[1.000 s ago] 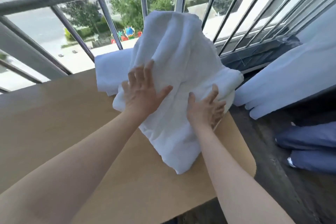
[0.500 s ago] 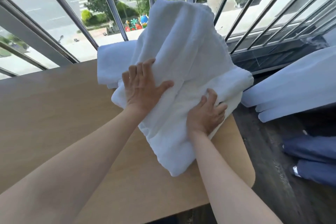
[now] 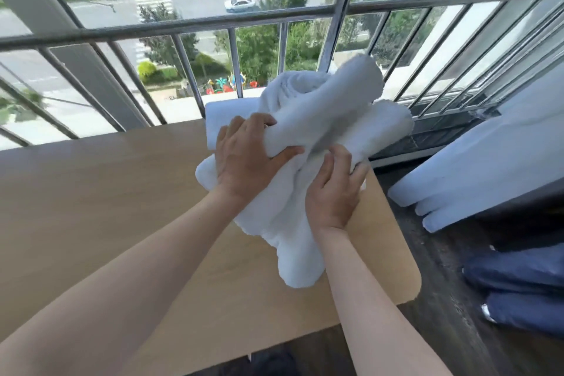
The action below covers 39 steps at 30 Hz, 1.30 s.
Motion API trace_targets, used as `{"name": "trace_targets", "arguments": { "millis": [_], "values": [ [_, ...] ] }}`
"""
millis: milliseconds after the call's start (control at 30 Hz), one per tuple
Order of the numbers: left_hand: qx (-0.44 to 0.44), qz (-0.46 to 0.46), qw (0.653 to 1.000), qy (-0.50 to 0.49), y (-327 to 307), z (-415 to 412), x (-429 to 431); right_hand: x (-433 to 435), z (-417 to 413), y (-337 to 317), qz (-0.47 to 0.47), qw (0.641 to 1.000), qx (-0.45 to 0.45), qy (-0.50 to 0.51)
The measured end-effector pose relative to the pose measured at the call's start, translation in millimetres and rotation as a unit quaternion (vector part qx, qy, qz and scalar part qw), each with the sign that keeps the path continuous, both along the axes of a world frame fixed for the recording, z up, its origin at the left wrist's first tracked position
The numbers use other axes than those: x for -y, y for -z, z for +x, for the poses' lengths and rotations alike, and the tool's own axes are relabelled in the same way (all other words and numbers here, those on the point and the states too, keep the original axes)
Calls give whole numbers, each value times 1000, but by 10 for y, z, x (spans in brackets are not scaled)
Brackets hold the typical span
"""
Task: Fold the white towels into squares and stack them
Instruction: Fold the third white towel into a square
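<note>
The pale wooden worktop (image 3: 91,192) runs in from the left, with a metal railing (image 3: 183,24) just beyond its far edge. The left hand (image 3: 244,159) reaches in over the middle of the worktop towards its far right part. Its fingers (image 3: 241,125) are curled over a thick rolled fold of the white towel (image 3: 305,223), with the thumb hooked under the roll, so the hand grips it firmly.

Behind this hand, at the far edge, lies a folded towel (image 3: 222,116). It is flat and square-cornered, and the bunched one partly covers it.

The white towel is heaped over the far right part of the worktop. Its upper part is lifted into a loose roll that rises in front of the railing. Its lower end trails down towards the near right corner and rests on the wood. One lobe spreads past the right edge.

The right hand (image 3: 332,192) lies on the towel just right of the left hand, close to the right edge. Its fingers (image 3: 334,159) are bent, with the tips dug into a crease below the roll, holding the cloth.

Right of the worktop a pale curtain (image 3: 488,168) hangs down to the dark floor (image 3: 442,299). A dark blue bundle (image 3: 518,284) lies at the far right.
</note>
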<state>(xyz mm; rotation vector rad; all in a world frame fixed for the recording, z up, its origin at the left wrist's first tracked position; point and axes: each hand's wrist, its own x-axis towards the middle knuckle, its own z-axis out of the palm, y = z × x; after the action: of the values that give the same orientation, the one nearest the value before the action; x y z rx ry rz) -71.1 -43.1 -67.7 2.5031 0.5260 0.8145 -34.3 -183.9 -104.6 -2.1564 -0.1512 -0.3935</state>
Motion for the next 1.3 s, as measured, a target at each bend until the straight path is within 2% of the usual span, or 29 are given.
{"name": "trace_targets", "arguments": {
  "millis": [233, 433, 667, 900, 967, 1033, 1133, 1200, 1300],
  "values": [
    [33, -21, 999, -18, -304, -1329, -392, -476, -1104, -425, -27, 994, 57, -88],
    [50, -34, 992, -109, -374, -2762, -891, -1147, -2265, -522, -68, 976, 65, -197],
    [62, -40, 971, -229, -426, -4095, -1473, -2003, -3302, -458, -65, 935, 54, -344],
    [52, -12, 943, -328, -289, -4778, -2143, -2852, -3792, -338, -73, 889, 67, -447],
    [5, -13, 940, -341, -151, -4884, -2359, -3089, -3845, -234, -81, 883, 57, -459],
    [-103, -42, 932, -346, 56, -4965, -2619, -3338, -3904, -107, -94, 884, 50, -455],
    [-292, -181, 886, -311, 389, -5124, -2996, -3764, -4093, 21, -110, 892, 35, -437],
    [-318, -241, 870, -290, 531, -5255, -3220, -4017, -4252, 92, -104, 879, 13, -466],
    [-261, -302, 872, -284, 608, -5344, -3510, -4297, -4433, 271, -103, 837, -49, -534]
  ]
}}
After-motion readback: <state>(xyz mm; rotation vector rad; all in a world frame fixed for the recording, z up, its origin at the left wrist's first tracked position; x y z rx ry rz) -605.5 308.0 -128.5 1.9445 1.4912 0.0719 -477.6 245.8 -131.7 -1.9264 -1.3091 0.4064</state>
